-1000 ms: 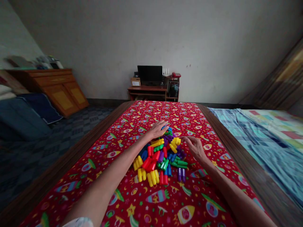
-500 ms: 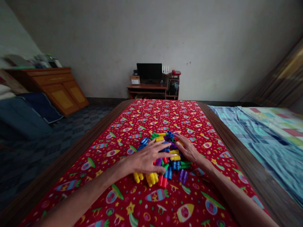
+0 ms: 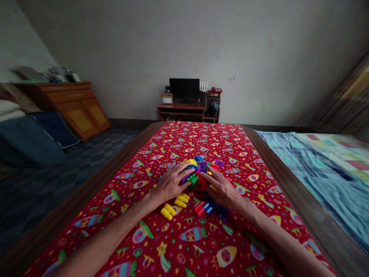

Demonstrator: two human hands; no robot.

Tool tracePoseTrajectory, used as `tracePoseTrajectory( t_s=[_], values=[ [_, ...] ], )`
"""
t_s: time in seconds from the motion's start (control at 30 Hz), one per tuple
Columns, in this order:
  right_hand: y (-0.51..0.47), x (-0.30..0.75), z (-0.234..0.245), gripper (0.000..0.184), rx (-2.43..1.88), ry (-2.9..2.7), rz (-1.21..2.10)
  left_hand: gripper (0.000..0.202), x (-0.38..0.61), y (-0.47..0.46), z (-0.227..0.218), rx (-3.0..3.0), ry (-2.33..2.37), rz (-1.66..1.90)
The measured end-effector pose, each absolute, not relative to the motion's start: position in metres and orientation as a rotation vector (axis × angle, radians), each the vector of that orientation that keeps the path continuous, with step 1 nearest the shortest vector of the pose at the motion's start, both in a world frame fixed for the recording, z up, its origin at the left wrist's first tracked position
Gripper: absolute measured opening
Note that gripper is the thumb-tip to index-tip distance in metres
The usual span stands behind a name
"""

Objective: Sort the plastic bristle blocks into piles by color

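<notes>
A loose heap of coloured plastic toy pieces, each like joined short tubes, lies on a red printed cloth [image 3: 190, 254]. My left hand [image 3: 172, 182] rests on the heap's left side, fingers spread. My right hand [image 3: 223, 187] lies over its right side with fingers stretched toward the middle. Between them show a green piece [image 3: 192, 181], a purple piece [image 3: 202, 165] and a red piece [image 3: 202, 182]. Nearer me lie a yellow piece [image 3: 168, 211], a second red piece [image 3: 199, 208] and a blue piece [image 3: 208, 208]. Pieces under both palms are hidden.
The cloth covers a table with a dark wooden edge [image 3: 276, 181]. Beyond stands a desk [image 3: 181, 109] with a monitor [image 3: 184, 89]. A wooden cabinet [image 3: 77, 111] is at the left, and a bed with blue sheets [image 3: 311, 173] at the right.
My left hand has shifted slightly left and up, my right hand slightly down. The pieces between them have been pushed around, and several yellow ones are now uncovered near me.
</notes>
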State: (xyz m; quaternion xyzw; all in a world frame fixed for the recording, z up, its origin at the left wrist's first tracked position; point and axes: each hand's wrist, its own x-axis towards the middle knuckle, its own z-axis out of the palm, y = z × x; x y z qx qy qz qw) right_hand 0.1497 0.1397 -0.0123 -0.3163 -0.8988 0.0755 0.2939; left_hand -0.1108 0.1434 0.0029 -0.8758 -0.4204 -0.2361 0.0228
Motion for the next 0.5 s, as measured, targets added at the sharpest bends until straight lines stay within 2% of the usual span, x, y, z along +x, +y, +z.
tracePoseTrajectory(
  t_s=[0.27,0.37,0.5],
  values=[
    [0.16,0.159,-0.03,0.054,-1.288,-1.962,0.442,0.072,-0.15,0.178,-0.016,-2.68,-1.886,-1.104],
    [0.151,0.143,-0.037,0.054,-1.245,-2.024,0.549,0.072,-0.14,0.173,-0.027,-2.804,-1.914,-1.16],
    [0.134,0.128,-0.023,0.056,-1.14,-2.091,0.636,0.062,-0.111,0.157,-0.03,-2.766,-1.847,-1.221]
  ],
)
